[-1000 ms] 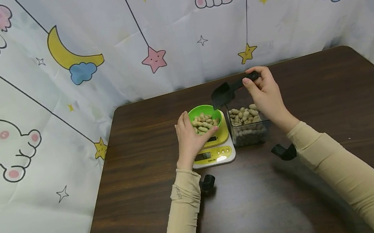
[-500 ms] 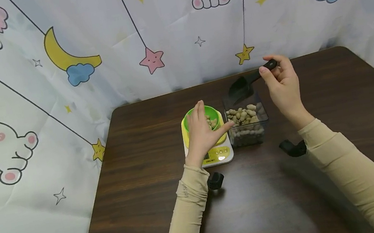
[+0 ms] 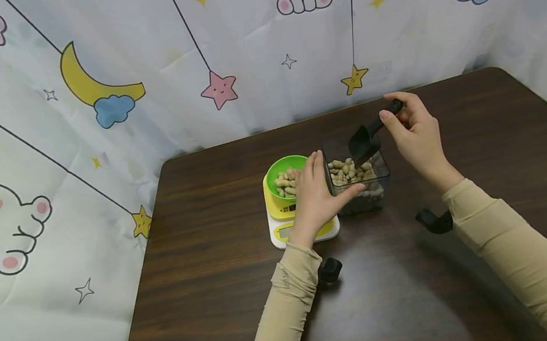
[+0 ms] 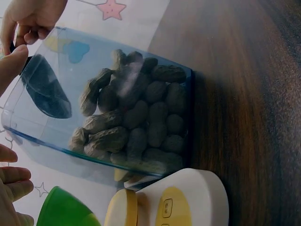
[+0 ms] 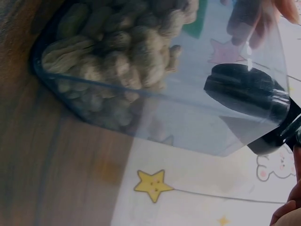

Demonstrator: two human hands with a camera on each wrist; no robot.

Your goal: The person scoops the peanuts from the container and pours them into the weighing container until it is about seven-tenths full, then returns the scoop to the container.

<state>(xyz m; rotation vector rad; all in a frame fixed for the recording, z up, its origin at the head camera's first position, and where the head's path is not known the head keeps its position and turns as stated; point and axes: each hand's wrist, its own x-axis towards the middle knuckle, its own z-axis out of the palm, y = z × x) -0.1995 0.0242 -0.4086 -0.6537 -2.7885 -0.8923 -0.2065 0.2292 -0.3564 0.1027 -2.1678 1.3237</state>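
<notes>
My right hand [image 3: 419,134] pinches the handle of a black scoop [image 3: 364,144], whose blade dips inside a clear plastic box [image 3: 383,165] of unshelled peanuts [image 3: 339,170]. At the box's left side is my left hand [image 3: 316,202], fingers extended and thumb spread across the front; whether it touches the box is unclear. Behind that hand, partly covered, a green bowl [image 3: 284,163] with peanuts stands on a yellow and white kitchen scale [image 3: 279,235]. In the right wrist view, the scoop blade [image 5: 244,89] shows through the box wall, above the peanuts.
The dark wooden table [image 3: 206,286] ends at the back against a white curtain [image 3: 253,32] printed with cartoons. Black wrist-worn pieces [image 3: 330,271] jut out below both forearms. Box and scale stand side by side.
My right hand has carried the scoop from above the bowl to the right and lowered it into the box. My left hand has shifted right from the bowl to the box's side.
</notes>
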